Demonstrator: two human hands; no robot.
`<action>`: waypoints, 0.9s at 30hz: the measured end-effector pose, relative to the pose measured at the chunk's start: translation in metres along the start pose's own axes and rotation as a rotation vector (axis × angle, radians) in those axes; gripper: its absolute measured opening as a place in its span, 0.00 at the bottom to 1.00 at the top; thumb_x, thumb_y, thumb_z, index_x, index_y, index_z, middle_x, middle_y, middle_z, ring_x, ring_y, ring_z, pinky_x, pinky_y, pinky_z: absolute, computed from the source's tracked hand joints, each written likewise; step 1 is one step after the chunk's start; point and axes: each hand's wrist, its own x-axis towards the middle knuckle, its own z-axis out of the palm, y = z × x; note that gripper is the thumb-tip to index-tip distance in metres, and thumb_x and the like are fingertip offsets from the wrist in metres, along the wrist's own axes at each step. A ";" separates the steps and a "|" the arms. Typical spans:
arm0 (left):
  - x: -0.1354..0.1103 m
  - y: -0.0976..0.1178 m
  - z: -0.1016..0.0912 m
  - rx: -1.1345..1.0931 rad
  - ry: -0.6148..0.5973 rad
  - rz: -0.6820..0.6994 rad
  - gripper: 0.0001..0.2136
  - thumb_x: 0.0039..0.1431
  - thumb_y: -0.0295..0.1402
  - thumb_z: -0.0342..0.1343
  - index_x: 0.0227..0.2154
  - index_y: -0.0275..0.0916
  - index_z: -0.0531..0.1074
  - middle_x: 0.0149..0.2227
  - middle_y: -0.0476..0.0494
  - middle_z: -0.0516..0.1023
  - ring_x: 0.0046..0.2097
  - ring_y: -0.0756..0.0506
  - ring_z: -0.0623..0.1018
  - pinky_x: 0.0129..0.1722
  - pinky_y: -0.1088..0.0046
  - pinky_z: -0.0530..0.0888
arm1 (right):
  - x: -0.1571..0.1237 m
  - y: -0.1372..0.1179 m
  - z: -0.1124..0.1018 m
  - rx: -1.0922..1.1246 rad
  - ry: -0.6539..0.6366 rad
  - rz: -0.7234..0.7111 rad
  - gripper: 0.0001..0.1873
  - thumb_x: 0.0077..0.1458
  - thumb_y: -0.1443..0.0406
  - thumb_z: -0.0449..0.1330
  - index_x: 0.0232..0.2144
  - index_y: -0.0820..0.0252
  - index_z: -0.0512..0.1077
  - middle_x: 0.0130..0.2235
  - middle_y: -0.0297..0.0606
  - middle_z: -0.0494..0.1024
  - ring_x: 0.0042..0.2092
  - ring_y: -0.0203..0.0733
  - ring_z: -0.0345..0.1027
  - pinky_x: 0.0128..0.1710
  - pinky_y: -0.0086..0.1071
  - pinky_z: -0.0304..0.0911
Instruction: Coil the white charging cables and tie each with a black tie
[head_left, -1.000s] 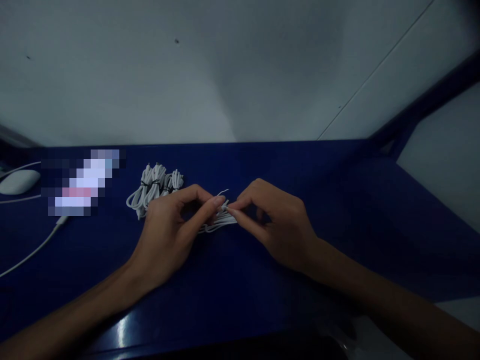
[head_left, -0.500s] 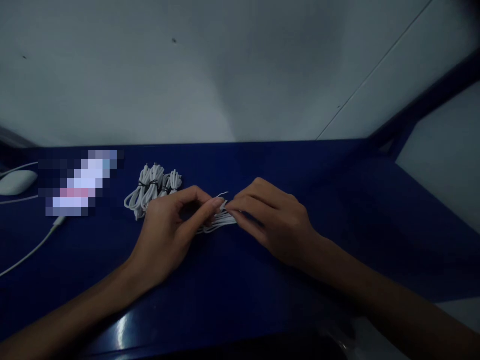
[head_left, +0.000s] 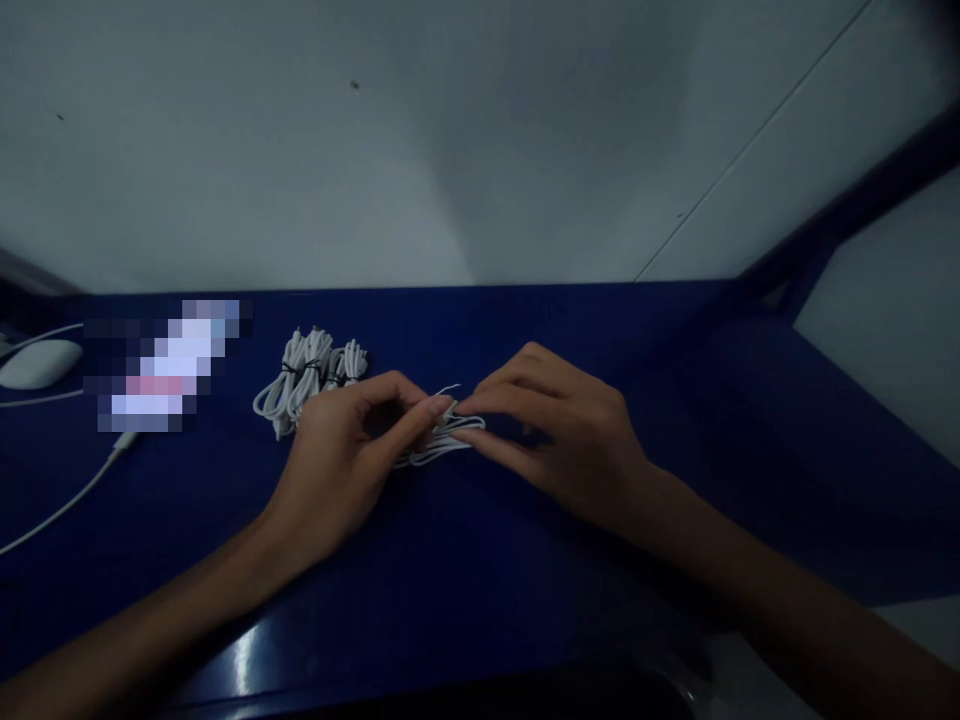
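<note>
A white cable (head_left: 442,450) lies folded in a flat coil low over the blue table. My left hand (head_left: 345,440) is closed on it, with thumb and index finger pinching its upper side. A thin white strand (head_left: 448,388) sticks up past that pinch. From the right, my right hand (head_left: 562,430) reaches to the coil's end loops. Its index finger and thumb stand apart, the tips at or very near the cable. Behind my left hand lie several white cable bundles (head_left: 304,365) bound with dark ties, partly hidden by that hand.
On the left of the blue table (head_left: 480,580) lies a blurred-out lit phone-like device (head_left: 169,365) with a white cord (head_left: 90,485) plugged in. A white rounded object (head_left: 41,364) sits beside it. A pale wall (head_left: 375,180) rises behind the table.
My right thumb and index finger have parted from their pinch, baring the coil's end loops. My left hand keeps its hold. The whole view has shifted slightly.
</note>
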 end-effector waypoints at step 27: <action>-0.005 0.004 0.004 -0.039 0.015 0.106 0.11 0.75 0.39 0.65 0.36 0.42 0.82 0.32 0.51 0.82 0.35 0.49 0.80 0.37 0.71 0.74 | 0.010 -0.011 -0.006 0.731 -0.049 0.707 0.05 0.65 0.62 0.75 0.36 0.57 0.87 0.29 0.30 0.80 0.25 0.31 0.66 0.24 0.27 0.63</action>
